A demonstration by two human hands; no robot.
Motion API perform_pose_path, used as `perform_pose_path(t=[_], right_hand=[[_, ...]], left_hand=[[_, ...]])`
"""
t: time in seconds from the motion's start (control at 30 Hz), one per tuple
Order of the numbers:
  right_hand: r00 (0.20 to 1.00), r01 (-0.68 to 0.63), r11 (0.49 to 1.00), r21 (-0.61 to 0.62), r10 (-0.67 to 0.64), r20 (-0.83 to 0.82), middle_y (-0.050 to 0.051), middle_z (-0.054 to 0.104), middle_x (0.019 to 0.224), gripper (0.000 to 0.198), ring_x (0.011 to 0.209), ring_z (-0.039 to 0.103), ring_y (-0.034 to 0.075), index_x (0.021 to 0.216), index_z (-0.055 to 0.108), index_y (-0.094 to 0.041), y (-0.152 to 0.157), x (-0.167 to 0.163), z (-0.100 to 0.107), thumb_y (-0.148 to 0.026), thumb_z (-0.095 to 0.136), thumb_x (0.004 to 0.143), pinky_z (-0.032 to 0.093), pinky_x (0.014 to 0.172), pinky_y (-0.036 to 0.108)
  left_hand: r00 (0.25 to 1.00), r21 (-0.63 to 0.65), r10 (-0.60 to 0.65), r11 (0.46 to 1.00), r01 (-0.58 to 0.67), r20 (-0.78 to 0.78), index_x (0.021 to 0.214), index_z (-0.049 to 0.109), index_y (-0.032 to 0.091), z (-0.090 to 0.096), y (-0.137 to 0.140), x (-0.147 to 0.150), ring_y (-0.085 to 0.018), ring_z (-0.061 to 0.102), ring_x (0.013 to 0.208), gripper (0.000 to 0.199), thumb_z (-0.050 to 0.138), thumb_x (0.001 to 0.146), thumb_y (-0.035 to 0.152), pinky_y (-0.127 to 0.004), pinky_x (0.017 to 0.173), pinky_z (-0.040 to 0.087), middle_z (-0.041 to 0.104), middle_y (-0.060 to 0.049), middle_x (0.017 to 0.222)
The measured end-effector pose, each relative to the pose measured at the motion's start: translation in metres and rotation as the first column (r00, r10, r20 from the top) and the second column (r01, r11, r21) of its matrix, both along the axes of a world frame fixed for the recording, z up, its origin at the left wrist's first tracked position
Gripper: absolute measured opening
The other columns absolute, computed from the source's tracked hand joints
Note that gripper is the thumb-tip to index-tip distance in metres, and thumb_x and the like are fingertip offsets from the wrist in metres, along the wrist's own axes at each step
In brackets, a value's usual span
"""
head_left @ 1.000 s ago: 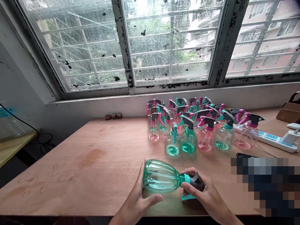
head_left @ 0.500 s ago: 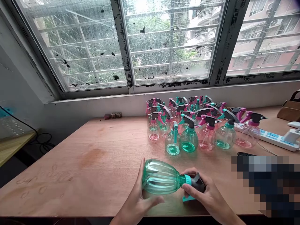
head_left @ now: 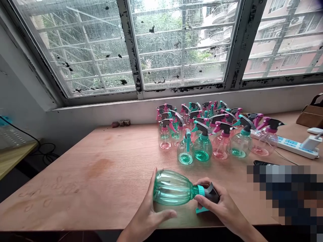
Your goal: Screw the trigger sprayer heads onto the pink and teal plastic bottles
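Note:
A clear green spray bottle [head_left: 173, 188] lies on its side in the air between my hands, just above the table. My left hand [head_left: 148, 210] cups its base from the left, the palm against the bottom and the thumb held away from the wall. Its other fingers are mostly hidden behind the bottle. At the neck, my right hand [head_left: 224, 205] closes around the black and turquoise spray head [head_left: 210, 193], with thumb and fingers near the turquoise collar [head_left: 201, 190]. The turquoise trigger [head_left: 202, 210] points down toward me.
Several green and pink spray bottles [head_left: 202, 148] stand grouped beyond my hands. On the right are a power strip [head_left: 295, 146], a dark phone [head_left: 263, 163], a blurred-out patch and a brown bag [head_left: 311, 116]. Small blocks [head_left: 121, 123] sit by the wall under the window.
The view has shifted slightly. Both hands keep their hold on the green spray bottle, with almost no visible movement.

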State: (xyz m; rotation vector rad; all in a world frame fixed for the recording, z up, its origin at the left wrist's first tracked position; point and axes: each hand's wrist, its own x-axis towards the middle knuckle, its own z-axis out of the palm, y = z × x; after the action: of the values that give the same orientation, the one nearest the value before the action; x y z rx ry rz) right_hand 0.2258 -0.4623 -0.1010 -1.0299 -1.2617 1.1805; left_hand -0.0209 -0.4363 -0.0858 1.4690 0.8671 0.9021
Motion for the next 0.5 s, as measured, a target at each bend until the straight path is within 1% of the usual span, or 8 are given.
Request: perform_pose_path(t=[0.07,0.13,0.23,0.33,0.43,0.5], right_hand=[[1.000,0.018,1.000,0.006,-0.018,-0.004,-0.004,0.064,0.066,0.026,0.058,0.064,0.017,0.094,0.068,-0.020,0.0003,-0.0007,-0.0008,-0.040,0.077,0.080,0.058,0.056,0.028],[1.000,0.027,1.000,0.004,-0.027,-0.010,-0.003,0.065,0.063,0.027,0.057,0.064,0.017,0.093,0.069,-0.020,0.0007,-0.0013,-0.0013,-0.042,0.077,0.079,0.059,0.055,0.029],[0.999,0.037,0.999,-0.008,-0.037,-0.010,-0.003,0.065,0.062,0.029,0.056,0.065,0.018,0.093,0.069,-0.020,0.0010,-0.0017,-0.0017,-0.044,0.077,0.079,0.059,0.056,0.030],[0.999,0.041,0.999,-0.011,-0.041,-0.008,-0.003,0.065,0.062,0.031,0.055,0.065,0.018,0.094,0.069,-0.020,0.0012,-0.0015,-0.0030,-0.045,0.077,0.078,0.058,0.056,0.030],[1.000,0.028,1.000,-0.004,-0.028,0.004,-0.004,0.065,0.064,0.028,0.057,0.065,0.017,0.094,0.068,-0.020,0.0013,-0.0005,-0.0042,-0.043,0.077,0.079,0.056,0.057,0.028],[1.000,0.011,1.000,-0.008,-0.011,0.003,-0.004,0.066,0.064,0.027,0.058,0.065,0.017,0.095,0.068,-0.020,0.0012,0.0005,-0.0042,-0.041,0.077,0.080,0.055,0.058,0.027]], left_hand=[[1.000,-0.024,-0.007,1.000,0.008,0.024,0.158,0.000,0.028,0.0027,-0.0008,0.0011,-0.037,0.025,0.148,0.112,0.079,0.080,0.041,-0.051,0.123,0.018,0.026,-0.011,0.163],[0.999,-0.030,-0.017,0.999,0.018,0.034,0.158,0.003,0.029,0.0045,-0.0014,0.0022,-0.036,0.028,0.147,0.107,0.077,0.081,0.041,-0.050,0.122,0.020,0.029,-0.011,0.161],[1.000,0.000,-0.003,1.000,0.003,0.025,0.157,0.005,0.032,0.0037,-0.0020,0.0027,-0.035,0.032,0.145,0.108,0.080,0.080,0.036,-0.050,0.123,0.019,0.033,-0.009,0.160],[1.000,0.024,0.024,0.999,-0.025,0.018,0.157,0.004,0.035,0.0007,-0.0026,0.0019,-0.033,0.039,0.142,0.101,0.075,0.085,0.034,-0.050,0.123,0.017,0.038,-0.008,0.157],[1.000,0.021,0.009,1.000,-0.009,-0.003,0.157,0.002,0.035,0.0007,-0.0031,0.0010,-0.033,0.033,0.146,0.108,0.079,0.081,0.033,-0.051,0.124,0.016,0.034,-0.008,0.159],[1.000,0.010,0.012,1.000,-0.012,-0.002,0.157,0.005,0.032,0.0032,-0.0034,0.0015,-0.035,0.028,0.147,0.108,0.080,0.080,0.035,-0.051,0.123,0.018,0.032,-0.009,0.160]])
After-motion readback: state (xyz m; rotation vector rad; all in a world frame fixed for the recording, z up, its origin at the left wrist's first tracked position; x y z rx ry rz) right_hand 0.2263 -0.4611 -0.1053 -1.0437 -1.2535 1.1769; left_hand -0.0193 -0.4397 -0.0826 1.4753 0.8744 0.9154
